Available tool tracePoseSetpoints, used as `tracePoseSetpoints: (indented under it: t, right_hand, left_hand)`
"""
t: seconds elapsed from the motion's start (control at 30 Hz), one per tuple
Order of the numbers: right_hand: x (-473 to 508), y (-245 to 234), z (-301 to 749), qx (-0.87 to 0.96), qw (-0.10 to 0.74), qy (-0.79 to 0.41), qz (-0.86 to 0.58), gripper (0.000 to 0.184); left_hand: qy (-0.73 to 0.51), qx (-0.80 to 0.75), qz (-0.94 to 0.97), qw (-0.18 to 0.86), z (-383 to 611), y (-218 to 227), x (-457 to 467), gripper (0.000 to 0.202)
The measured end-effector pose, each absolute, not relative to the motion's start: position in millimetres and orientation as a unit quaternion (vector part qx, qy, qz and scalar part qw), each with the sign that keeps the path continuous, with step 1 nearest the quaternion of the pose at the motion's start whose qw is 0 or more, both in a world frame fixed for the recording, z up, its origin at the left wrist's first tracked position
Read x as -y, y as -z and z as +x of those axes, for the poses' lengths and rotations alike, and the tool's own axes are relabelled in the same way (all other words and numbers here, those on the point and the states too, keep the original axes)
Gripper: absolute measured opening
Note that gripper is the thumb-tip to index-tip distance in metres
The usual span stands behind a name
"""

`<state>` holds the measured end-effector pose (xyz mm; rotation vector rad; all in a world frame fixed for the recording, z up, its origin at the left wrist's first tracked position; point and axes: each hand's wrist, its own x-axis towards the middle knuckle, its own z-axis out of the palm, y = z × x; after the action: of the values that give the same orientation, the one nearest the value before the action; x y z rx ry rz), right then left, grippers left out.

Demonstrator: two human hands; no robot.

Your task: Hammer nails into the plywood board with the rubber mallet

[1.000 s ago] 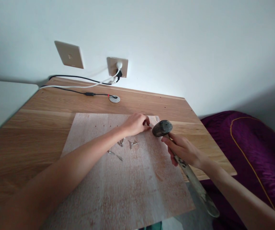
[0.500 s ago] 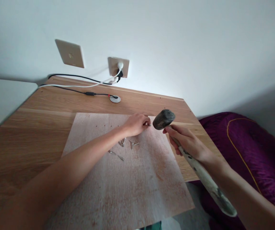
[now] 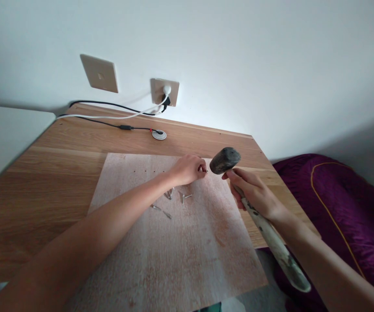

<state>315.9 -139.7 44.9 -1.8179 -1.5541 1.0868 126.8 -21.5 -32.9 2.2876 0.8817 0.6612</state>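
My left hand (image 3: pixel 191 169) rests near the far edge of a thin wooden board (image 3: pixel 180 255), its fingertips pinched around a small nail (image 3: pixel 207 171); only a bit of the nail shows. In my right hand (image 3: pixel 250 190) is a hammer (image 3: pixel 225 160) with a dark, worn head and a pale, spotted handle, gripped close to the head. The head hangs just above and to the right of my left fingertips, apart from them. Several loose silvery nails (image 3: pixel 184 198) lie on the board below my left wrist. A row of small dark dots (image 3: pixel 145 171) runs along the board's far side.
The board lies on a wooden desk (image 3: pixel 37 173) against a white wall. Black and white cables (image 3: pixel 109 117) run to a wall socket (image 3: pixel 165 92) and a round desk grommet (image 3: pixel 159 134). A white panel (image 3: pixel 11 138) stands at left, purple fabric (image 3: pixel 330 208) at right.
The view has shifted slightly, so everything sits a little further right. My left fingers still pinch the nail, and the hammer stays raised beside them.
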Motion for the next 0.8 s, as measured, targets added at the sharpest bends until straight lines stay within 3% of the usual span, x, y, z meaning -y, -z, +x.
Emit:
tracePoseSetpoints:
  t: [0.13, 0.37, 0.6, 0.8]
  right_hand:
    - [140.9, -37.9, 315.6, 0.575, 0.216, -0.406, -0.676, 0.053]
    - [141.4, -42.8, 316.6, 0.579, 0.274, -0.401, -0.655, 0.051]
    - [140.9, -34.5, 314.1, 0.599, 0.218, -0.383, -0.669, 0.05]
    - [143.4, -36.9, 312.1, 0.6, 0.257, -0.359, -0.668, 0.046]
  left_hand:
    - [-0.243, -0.327, 0.864, 0.296, 126.1, 31.5, 21.3, 0.013]
    - [-0.238, -0.334, 0.867, 0.283, 128.6, 35.1, 19.2, 0.009]
    - [-0.239, -0.325, 0.867, 0.293, 126.4, 32.4, 20.4, 0.014]
    - [-0.237, -0.324, 0.872, 0.281, 127.3, 31.7, 19.4, 0.012]
